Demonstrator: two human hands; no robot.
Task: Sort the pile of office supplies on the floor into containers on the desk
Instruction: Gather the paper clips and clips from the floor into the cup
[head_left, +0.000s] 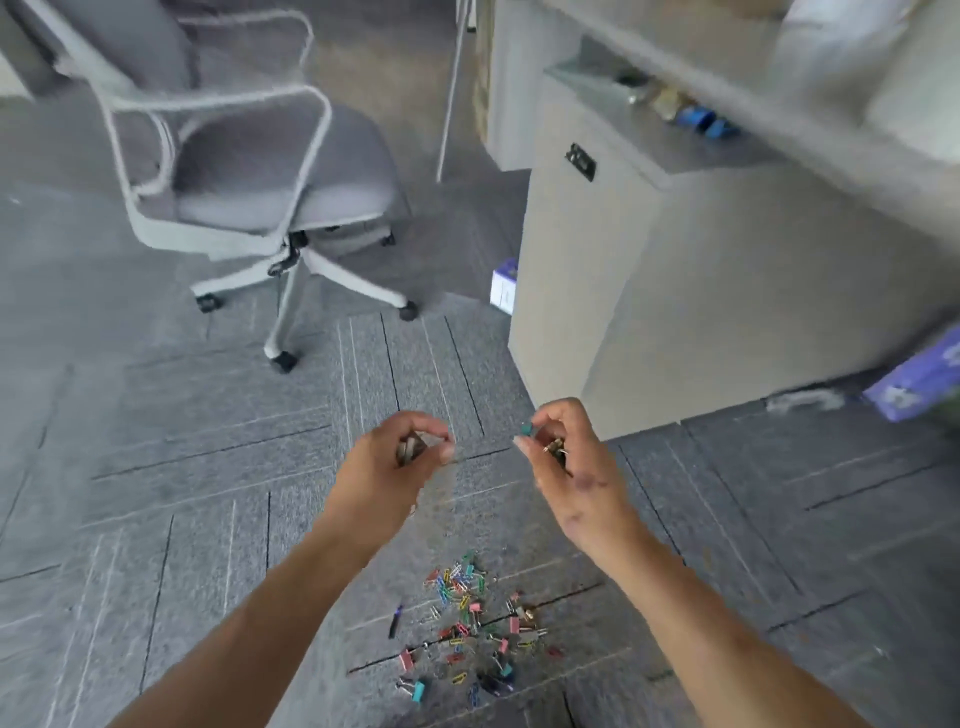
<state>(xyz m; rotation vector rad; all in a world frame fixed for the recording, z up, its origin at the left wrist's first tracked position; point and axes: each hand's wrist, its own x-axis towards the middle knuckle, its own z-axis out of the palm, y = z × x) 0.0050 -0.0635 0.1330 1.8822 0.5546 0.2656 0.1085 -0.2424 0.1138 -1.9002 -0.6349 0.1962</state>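
Two bare forearms reach up from the lower edge of the frame over a grey carpet-tile floor (156, 467) with dark seams. A grey office chair (270, 171) on castors stands at the upper left. A pale cabinet (597, 291) fills the right of centre, and its grey top carries a few blurred small items, some of them blue. The edge of the tabletop (810, 117) crosses the upper right corner above it. A small white-and-purple box (504, 286) sits on the floor against the cabinet's left side, and a blurred purple box (919, 384) lies at the right edge.

The pile of coloured clips (472, 623) is spread on the carpet at lower centre, between the forearms, with a dark pen-like stick (396, 621) just to its left.

The left hand (410, 452) is raised at centre, fingers curled round a small clump of metallic clips. The right hand (566, 457), just right of it, pinches a teal clip (528, 428) at its fingertips and holds some brassy clips in the palm.
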